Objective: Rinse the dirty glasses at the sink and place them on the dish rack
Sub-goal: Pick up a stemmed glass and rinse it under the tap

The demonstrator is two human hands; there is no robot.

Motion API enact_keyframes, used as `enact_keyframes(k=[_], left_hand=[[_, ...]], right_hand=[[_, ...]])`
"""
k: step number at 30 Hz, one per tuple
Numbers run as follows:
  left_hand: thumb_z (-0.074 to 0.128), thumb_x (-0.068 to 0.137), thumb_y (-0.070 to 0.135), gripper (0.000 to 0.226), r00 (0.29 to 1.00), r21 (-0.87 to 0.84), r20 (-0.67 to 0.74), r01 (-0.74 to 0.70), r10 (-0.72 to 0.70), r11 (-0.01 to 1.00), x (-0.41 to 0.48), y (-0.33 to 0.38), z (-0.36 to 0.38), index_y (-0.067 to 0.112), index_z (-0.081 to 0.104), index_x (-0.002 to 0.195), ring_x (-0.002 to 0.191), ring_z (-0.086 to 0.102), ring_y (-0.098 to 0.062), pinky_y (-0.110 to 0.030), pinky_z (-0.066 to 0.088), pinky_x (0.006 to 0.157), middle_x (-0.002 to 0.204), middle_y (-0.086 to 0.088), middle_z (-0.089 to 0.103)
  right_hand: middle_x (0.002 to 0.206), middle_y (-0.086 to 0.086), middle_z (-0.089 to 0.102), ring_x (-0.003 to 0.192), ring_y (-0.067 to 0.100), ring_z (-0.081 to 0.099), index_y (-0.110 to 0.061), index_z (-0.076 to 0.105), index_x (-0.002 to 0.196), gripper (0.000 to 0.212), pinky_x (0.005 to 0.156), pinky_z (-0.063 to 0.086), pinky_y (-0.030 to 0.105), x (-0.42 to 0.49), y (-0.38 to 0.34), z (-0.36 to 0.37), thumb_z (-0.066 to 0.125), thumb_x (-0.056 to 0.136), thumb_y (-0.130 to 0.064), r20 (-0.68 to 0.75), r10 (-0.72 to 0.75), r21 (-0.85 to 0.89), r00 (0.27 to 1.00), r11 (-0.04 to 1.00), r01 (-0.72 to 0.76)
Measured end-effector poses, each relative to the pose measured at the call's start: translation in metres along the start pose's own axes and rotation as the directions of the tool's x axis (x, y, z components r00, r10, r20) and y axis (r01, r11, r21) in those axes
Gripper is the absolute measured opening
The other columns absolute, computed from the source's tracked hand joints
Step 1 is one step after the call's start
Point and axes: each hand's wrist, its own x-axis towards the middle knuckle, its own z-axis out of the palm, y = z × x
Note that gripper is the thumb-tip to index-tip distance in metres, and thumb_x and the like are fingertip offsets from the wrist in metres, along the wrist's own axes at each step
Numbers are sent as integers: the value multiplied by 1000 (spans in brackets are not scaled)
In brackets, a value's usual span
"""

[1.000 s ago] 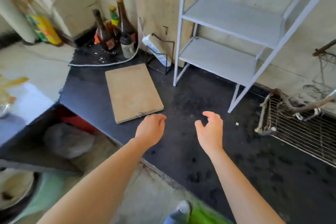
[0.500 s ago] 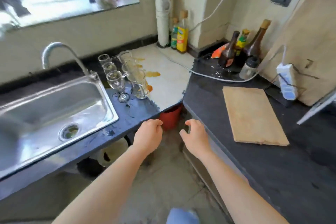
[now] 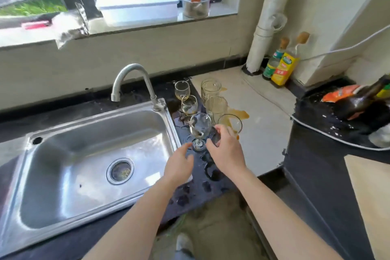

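Several dirty glasses stand on the wet black counter just right of the steel sink (image 3: 63, 175). The nearest wine glass (image 3: 200, 126) stands upright between my hands. My right hand (image 3: 226, 151) is at its right side, fingers apart near the stem, not closed on it. My left hand (image 3: 179, 165) hovers open just below and left of the base. Behind stand two smaller wine glasses (image 3: 182, 89) (image 3: 189, 104) and three tumblers (image 3: 210, 88) (image 3: 217, 106) (image 3: 230, 123) with brownish residue. The dish rack is out of view.
A curved faucet (image 3: 130, 78) rises at the sink's back right corner. A brown spill (image 3: 238, 114) stains the pale counter. Oil bottles (image 3: 282, 63) stand by a white pipe. A white cable (image 3: 316, 129) and dark bottles (image 3: 363, 99) lie on the right counter.
My view has swung left from the shelf and cutting board to the sink. Both hands have moved forward to the nearest wine glass.
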Motion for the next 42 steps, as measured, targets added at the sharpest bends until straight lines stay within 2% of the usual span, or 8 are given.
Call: enact_keyframes(k=[3,9,16,20,25,29,36,42], left_hand=[[39,95,0,64,991,-246,135,41,-8,968,36,-1,-10,25,20,151,106,47,1,-2,37,66,155,4,30],[34,81,-22,81,952,-486,304,120,38,866,64,2,-32,22,27,148,127,38,-3,1,39,75,135,13,42],[73,80,10,60,980,-537,117,-75,162,840,61,-29,-82,44,49,123,112,51,11,-3,41,82,117,22,60],[83,70,32,68,997,-500,38,-36,63,865,73,-75,-119,35,46,127,95,60,0,-23,48,82,103,12,64],[86,66,22,67,999,-474,7,42,-44,880,97,-144,-151,35,46,119,80,57,-10,-18,46,73,90,2,59],[85,66,23,68,995,-427,6,94,-100,899,112,-175,-161,36,46,120,81,58,-9,-7,41,65,93,-1,61],[85,66,21,67,992,-418,6,119,-128,900,124,-183,-161,34,46,119,80,58,-9,-5,39,65,88,5,58],[85,66,16,67,993,-424,-4,105,-118,899,124,-177,-162,35,46,118,77,57,-7,-7,40,66,87,2,59]], right_hand=[[140,5,42,123,24,47,-16,31,144,69,92,42,36,42,-21,5,55,89,-51,76,62,-84,995,995,-56],[115,0,57,103,22,54,-23,50,117,64,71,40,31,72,-39,14,61,72,-66,141,205,-296,969,942,-157],[103,-8,55,92,13,52,-23,52,118,61,71,42,29,80,-107,20,66,73,-63,168,108,-115,980,989,-89],[106,-8,58,96,9,57,-23,54,122,67,73,45,24,87,-141,70,72,68,-59,353,160,93,922,974,-205],[105,-1,63,94,17,64,-15,52,131,69,84,49,33,117,-147,138,61,80,-61,410,229,213,883,917,-336],[126,15,55,116,32,52,-4,43,134,52,90,41,35,166,-130,167,55,93,-35,197,284,-135,938,956,-261],[106,13,66,100,33,64,-6,53,112,25,69,43,34,208,-114,190,50,98,-26,202,61,-617,977,783,78],[98,9,70,91,30,68,-11,55,111,16,61,36,31,212,-111,196,44,99,-14,281,-58,-733,958,632,253]])
